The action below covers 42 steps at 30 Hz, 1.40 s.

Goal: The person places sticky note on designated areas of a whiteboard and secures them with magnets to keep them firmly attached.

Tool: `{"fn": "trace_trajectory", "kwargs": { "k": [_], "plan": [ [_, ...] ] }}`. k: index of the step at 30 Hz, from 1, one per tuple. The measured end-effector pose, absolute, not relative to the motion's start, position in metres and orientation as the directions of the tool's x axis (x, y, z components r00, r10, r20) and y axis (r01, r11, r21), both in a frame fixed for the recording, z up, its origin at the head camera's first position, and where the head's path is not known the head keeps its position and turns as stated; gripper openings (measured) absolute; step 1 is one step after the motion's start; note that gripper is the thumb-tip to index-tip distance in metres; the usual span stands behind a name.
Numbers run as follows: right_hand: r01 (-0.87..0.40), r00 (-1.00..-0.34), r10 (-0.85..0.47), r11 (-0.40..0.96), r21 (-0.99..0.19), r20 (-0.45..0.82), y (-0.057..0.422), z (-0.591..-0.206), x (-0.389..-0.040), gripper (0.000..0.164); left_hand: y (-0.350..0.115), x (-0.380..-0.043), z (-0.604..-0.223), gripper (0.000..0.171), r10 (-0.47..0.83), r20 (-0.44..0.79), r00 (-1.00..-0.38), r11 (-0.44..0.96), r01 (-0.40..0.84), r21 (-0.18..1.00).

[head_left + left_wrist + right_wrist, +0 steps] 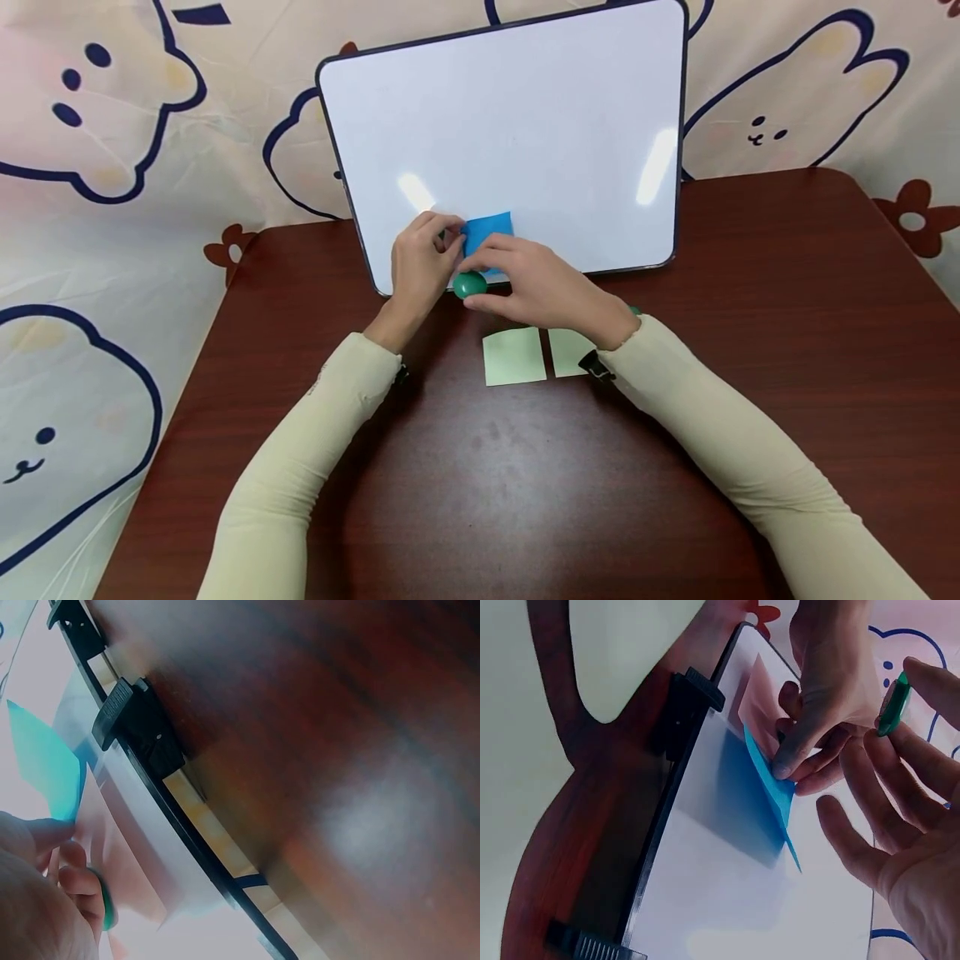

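Note:
My left hand (422, 258) pinches a blue sticky note (489, 229) at its edge, against the lower part of the whiteboard (525, 125). The note stands partly off the board and casts a shadow in the right wrist view. A pink sticky note (759, 694) lies beside it, partly behind the left hand. Close to the left fingers is a green piece (108, 901), mostly hidden. My right hand (536, 283) holds a round green magnet (470, 285) between thumb and fingertips, just in front of the board's lower edge.
Two pale green sticky notes (514, 357) lie side by side on the dark wooden table (480, 500), one partly under the right forearm. Black clips (142, 727) support the board's lower edge. Another green piece (635, 310) peeks out behind the right wrist. A patterned cloth (225, 125) hangs behind.

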State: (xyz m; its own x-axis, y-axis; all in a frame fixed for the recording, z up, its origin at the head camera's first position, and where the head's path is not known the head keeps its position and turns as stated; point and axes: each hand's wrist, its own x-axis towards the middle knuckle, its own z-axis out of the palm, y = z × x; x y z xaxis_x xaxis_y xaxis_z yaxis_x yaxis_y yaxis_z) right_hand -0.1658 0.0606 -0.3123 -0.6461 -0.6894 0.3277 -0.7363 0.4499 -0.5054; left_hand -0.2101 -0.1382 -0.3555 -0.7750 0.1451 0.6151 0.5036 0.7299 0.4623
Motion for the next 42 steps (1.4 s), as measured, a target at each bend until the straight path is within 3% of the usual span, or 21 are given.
{"fn": "trace_trajectory", "kwargs": {
  "k": [7, 16, 28, 37, 42],
  "plan": [
    [-0.678, -0.702, -0.667, 0.520, -0.520, 0.249, 0.056, -0.313, -0.177, 0.039, -0.139, -0.209, -0.356, 0.016, 0.148, 0.613, -0.776, 0.724, 0.508, 0.467],
    [-0.661, -0.727, -0.651, 0.578, -0.478, 0.218, 0.056, -0.319, -0.190, 0.039, -0.139, -0.210, -0.357, 0.016, 0.146, 0.611, -0.778, 0.727, 0.503, 0.468],
    [-0.603, -0.798, -0.509, 0.662, -0.446, 0.323, 0.053, -0.322, -0.200, 0.045, -0.138, -0.209, -0.354, 0.015, 0.128, 0.601, -0.789, 0.723, 0.489, 0.488],
    [-0.578, -0.813, -0.464, 0.716, -0.391, 0.352, 0.053, -0.327, -0.206, 0.045, -0.138, -0.209, -0.356, 0.016, 0.127, 0.587, -0.800, 0.735, 0.473, 0.486],
    [-0.609, -0.785, -0.479, 0.711, -0.352, 0.392, 0.053, -0.328, -0.212, 0.047, -0.137, -0.209, -0.354, 0.017, 0.125, 0.589, -0.799, 0.734, 0.474, 0.486]
  ]
}}
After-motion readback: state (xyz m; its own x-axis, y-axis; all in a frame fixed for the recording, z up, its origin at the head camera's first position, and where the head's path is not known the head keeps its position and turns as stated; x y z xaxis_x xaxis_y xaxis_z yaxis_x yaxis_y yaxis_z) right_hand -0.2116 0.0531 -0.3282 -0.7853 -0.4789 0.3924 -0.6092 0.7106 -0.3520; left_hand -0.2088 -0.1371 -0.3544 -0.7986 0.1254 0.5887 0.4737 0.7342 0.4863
